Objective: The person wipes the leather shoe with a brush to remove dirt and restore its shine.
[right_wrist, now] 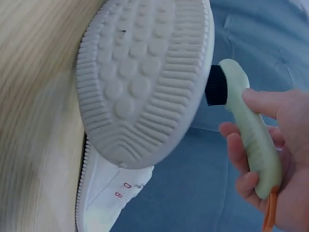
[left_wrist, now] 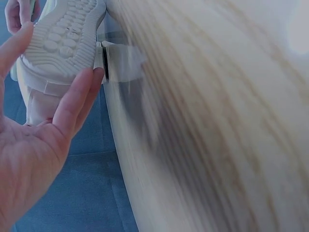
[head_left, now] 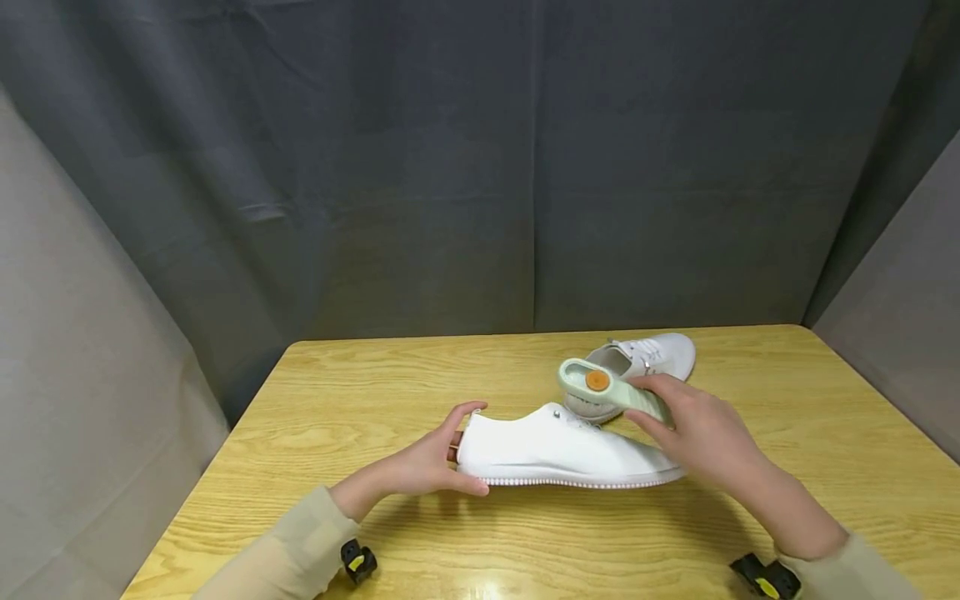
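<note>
Head view: the white shoe point(head_left: 555, 450) hangs over the table point(head_left: 375, 375), a second shoe point(head_left: 667, 354) behind. Brushing would likely go best with bristles point(right_wrist: 217, 86) flat and pressure light; whether they touch cannot be told. The left hand point(head_left: 431, 458) grips the heel, thumb and fingers spread around it; the right hand point(head_left: 708, 429) clamps the brush point(head_left: 618, 390) slantwise.

Two beige-sleeved forearms point(head_left: 288, 546) reach in from the near left and near right. The left hand point(head_left: 429, 462) curves wide — thumb and fingers parted in a hold. The right hand point(head_left: 708, 429) grips — fingers curled round, thumb stretched forward.
</note>
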Demonstrator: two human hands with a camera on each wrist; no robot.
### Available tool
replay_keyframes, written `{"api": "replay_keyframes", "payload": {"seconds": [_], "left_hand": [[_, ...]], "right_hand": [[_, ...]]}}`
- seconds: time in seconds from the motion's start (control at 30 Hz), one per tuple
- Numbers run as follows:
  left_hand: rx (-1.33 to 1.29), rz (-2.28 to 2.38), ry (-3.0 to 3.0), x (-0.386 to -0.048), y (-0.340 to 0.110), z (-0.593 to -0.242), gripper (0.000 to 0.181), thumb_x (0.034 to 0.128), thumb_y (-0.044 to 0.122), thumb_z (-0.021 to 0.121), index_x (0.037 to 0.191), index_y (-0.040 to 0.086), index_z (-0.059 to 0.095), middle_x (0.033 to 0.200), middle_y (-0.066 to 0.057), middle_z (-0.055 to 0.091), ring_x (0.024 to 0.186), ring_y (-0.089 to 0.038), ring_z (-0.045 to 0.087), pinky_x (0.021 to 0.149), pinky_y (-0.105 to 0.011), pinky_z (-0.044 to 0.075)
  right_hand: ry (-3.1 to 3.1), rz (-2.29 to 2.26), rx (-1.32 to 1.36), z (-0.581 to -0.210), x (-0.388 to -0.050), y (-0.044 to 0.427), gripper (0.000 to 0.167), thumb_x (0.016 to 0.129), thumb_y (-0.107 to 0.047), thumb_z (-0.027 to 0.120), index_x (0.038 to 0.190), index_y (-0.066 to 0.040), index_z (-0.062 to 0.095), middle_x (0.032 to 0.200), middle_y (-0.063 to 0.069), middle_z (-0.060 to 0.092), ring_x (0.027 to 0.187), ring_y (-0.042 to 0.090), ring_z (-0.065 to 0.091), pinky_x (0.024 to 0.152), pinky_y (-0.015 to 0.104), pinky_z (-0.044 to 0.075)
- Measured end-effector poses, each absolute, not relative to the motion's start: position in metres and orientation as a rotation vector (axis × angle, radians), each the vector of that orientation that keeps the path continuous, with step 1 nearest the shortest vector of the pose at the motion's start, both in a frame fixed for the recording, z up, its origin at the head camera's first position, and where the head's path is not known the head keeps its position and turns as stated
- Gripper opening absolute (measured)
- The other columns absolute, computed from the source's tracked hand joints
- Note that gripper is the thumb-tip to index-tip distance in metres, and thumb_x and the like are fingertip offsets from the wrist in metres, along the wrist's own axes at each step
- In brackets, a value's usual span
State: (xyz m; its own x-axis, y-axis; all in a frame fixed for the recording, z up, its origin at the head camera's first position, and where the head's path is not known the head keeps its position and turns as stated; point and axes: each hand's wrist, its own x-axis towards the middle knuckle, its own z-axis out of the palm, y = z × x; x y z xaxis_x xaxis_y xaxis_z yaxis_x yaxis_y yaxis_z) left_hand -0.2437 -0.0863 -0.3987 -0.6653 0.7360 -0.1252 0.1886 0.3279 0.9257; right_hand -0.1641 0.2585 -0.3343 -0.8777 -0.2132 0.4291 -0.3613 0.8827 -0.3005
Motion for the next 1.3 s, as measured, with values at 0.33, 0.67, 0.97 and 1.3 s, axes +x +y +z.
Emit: {"api": "replay_keyframes", "payload": {"seconds": [0.33, 0.67, 0.97, 1.3], "left_hand": [[0.808, 1.319, 2.066, -0.243, -0.087, -0.394, 0.101, 0.0801, 0.011, 0.081, 0.152, 0.028, 0.012, 0.113, -0.010, 0.059, 0.094, -0.021, 0.062, 0.080, -0.033, 0.051], [0.809, 1.313, 2.060, -0.243, -0.085, -0.391, 0.101, 0.0807, 0.008, 0.080, 0.153, 0.026, 0.011, 0.114, -0.012, 0.057, 0.094, -0.021, 0.062, 0.079, -0.032, 0.051], [0.819, 1.309, 2.056, -0.245, -0.085, -0.394, 0.101, 0.0814, 0.013, 0.080, 0.153, 0.027, 0.010, 0.116, -0.013, 0.056, 0.096, -0.022, 0.062, 0.081, -0.032, 0.050], [0.820, 1.291, 2.064, -0.244, -0.086, -0.394, 0.102, 0.0809, 0.013, 0.081, 0.153, 0.026, 0.010, 0.118, -0.013, 0.056, 0.097, -0.021, 0.062, 0.082, -0.032, 0.050]], "right_hand": [[-2.391, 0.527, 0.971, -0.344, -0.144, 0.231, 0.032, 0.087, -0.030, 0.074, 0.115, -0.017, 0.064, 0.103, -0.006, 0.067, 0.082, 0.007, 0.063, 0.062, 0.029, 0.051], [-2.458, 0.471, 0.988, -0.347, -0.140, 0.231, 0.036, 0.081, -0.025, 0.079, 0.113, -0.017, 0.064, 0.101, -0.006, 0.067, 0.078, 0.003, 0.060, 0.060, 0.028, 0.050], [-2.677, 0.524, 0.538, -0.341, -0.157, 0.266, 0.036, 0.085, -0.023, 0.077, 0.118, -0.013, 0.064, 0.112, 0.006, 0.067, 0.090, 0.025, 0.066, 0.067, 0.045, 0.052], [-2.566, 0.558, 0.586, -0.341, -0.151, 0.270, 0.041, 0.079, -0.018, 0.082, 0.116, -0.014, 0.066, 0.109, 0.002, 0.068, 0.087, 0.018, 0.065, 0.066, 0.040, 0.051]]}}
